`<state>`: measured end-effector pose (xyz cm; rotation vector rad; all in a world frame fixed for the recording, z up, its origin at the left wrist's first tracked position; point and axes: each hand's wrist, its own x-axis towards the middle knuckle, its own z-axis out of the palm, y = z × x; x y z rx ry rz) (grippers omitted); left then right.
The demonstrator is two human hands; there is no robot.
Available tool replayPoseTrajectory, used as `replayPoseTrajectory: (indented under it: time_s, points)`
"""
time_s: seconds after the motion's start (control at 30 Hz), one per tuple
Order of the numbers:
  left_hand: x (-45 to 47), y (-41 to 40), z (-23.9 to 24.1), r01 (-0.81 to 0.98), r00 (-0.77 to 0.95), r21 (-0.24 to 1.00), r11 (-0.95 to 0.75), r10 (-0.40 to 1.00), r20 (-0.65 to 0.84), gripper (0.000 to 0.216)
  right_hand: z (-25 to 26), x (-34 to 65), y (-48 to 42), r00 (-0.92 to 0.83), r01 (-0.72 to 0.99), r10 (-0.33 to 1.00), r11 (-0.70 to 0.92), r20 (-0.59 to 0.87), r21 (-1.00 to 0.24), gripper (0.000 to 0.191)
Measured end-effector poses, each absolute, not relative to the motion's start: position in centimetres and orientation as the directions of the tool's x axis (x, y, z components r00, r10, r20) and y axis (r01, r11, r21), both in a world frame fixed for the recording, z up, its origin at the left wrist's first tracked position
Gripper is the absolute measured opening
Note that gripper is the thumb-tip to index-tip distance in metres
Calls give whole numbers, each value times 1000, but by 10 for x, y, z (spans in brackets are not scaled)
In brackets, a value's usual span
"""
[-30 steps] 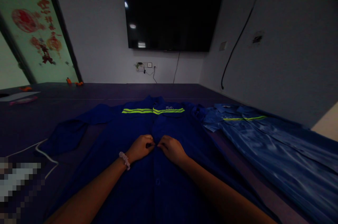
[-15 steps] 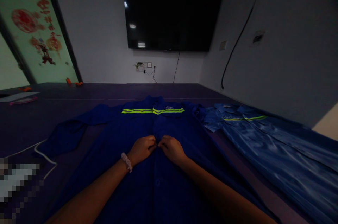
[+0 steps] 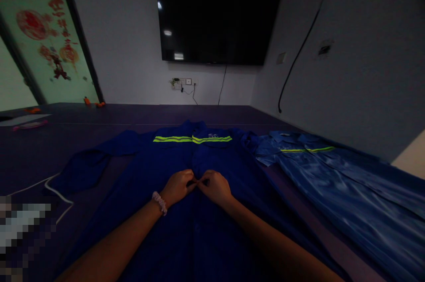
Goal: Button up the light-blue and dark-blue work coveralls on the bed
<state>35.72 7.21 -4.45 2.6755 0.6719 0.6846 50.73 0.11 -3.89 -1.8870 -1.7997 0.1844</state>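
A dark blue work jacket (image 3: 139, 193) with yellow-green reflective stripes lies front up, its collar at the far end. At its front opening, my left hand (image 3: 180, 185), with a pink scrunchie on the wrist, is closed in a pinch on the edge. My right hand (image 3: 215, 186) pinches the same front edge from the other side. Both hands' fingertips meet at the middle line, below the chest stripe. The small part between the fingertips, perhaps a button, is hidden.
A lighter blue work garment (image 3: 338, 184) with a yellow stripe lies on the right. A white cable (image 3: 58, 191) runs along the left of the purple floor (image 3: 133, 116). Ahead, a television (image 3: 219, 16) hangs on the wall. A pink object (image 3: 30, 125) lies far left.
My fingertips have shifted slightly and press closer together at the jacket's front edge. The jacket and the other garment stay where they were.
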Motion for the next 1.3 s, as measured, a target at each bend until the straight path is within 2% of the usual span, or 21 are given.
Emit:
replayPoseTrajectory:
  time_s: [0.23, 0.5, 0.67, 0.93, 1.3]
  points:
    - [358, 73, -43, 419, 761, 377, -826, 546, 350, 12, -40, 509, 2, 136, 886, 959, -5, 249, -464, 12]
    - [357, 71, -43, 449, 752, 322, -833, 547, 368, 15, -38, 506, -3, 127, 885, 952, 19, 280, -466, 21]
    - [356, 71, -45, 415, 760, 331, -847, 523, 386, 19, -37, 504, -4, 152, 895, 947, -10, 285, -446, 20]
    - [355, 73, -46, 369, 781, 354, -859, 493, 383, 12, -36, 503, -5, 147, 905, 948, -14, 282, -424, 14]
    - [355, 73, -45, 364, 788, 350, -863, 486, 378, 13, -37, 504, -5, 146, 916, 952, -27, 269, -401, 13]
